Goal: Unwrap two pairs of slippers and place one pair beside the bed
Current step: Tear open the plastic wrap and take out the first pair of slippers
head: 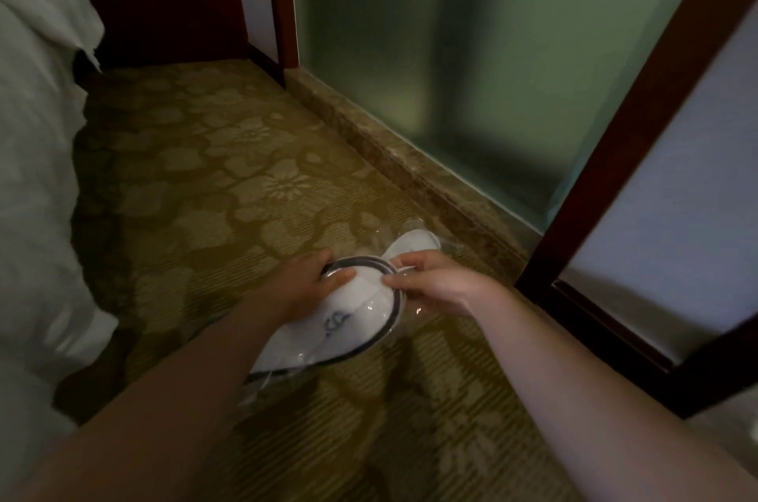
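Patterned carpet (213, 181); clear-wrapped white slippers (414, 245) lying on it; bed (33, 173) at left edge.

slippers (348, 321) | white, dark trim | in clear wrap | above carpet, held

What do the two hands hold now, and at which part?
Both hold one wrapped slipper pair. The left hand grips its left side near the dark-trimmed opening; the right hand pinches the clear wrapper at the opening's right edge.

Bare hands (303, 288), forearms uncovered; no sleeves, rings, watch visible.
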A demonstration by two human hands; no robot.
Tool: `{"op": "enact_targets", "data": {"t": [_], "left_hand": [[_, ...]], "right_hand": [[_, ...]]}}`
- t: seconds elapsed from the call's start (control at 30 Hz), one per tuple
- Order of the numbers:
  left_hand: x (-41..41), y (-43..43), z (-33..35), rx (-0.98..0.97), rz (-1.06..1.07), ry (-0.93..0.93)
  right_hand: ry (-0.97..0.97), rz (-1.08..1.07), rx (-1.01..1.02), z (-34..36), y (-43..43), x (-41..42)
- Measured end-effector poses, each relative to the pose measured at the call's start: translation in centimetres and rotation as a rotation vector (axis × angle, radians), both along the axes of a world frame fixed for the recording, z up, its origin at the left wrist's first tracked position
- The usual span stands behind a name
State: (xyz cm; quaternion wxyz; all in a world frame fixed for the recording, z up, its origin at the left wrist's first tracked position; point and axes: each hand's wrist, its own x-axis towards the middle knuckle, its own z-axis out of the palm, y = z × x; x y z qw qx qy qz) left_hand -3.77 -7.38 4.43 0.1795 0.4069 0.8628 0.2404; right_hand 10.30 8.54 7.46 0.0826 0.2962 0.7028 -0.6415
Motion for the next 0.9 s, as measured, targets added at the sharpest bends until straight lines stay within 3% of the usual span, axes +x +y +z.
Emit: {"op": "enact_targets", "data": {"t": [0.1,0.23,0.33,0.43,0.53,0.7,0.9], "left_hand": [[-0.2,0.8,-0.5,0.016,0.083,0.03],[-1.0,0.8,-2.2,-0.087,0.169,0.056],[-1.7,0.4,-2.7,-0.172,0.363,0.045],[-2.1,-0.4,-2.2,-0.082,0.536,0.073],[-2.6,-0.4,-1.8,0.143,0.731,-0.127],[-2.7,0.3,-1.2,0.448,0.997,-0.709],[-3.7,-0.4,-0.7,0.584,0.893,-0.867]], "right_hand": [[0.02,-0.095,0.121,-0.9,0.6,-0.5],[0.087,-0.302,0.13,-1.8,1.1,0.3],[0.136,-0.449,0.14,-2.2,1.6,0.4],[0.166,-0.615,0.135,-2.2,2.0,0.5],[0.198,-0.748,0.079,-2.0,2.0,0.6],[0.211,-0.887,0.019,-2.0,1.5,0.7],[0.208,-1.003,-0.061,-1.7,2.3,2.2]]}}
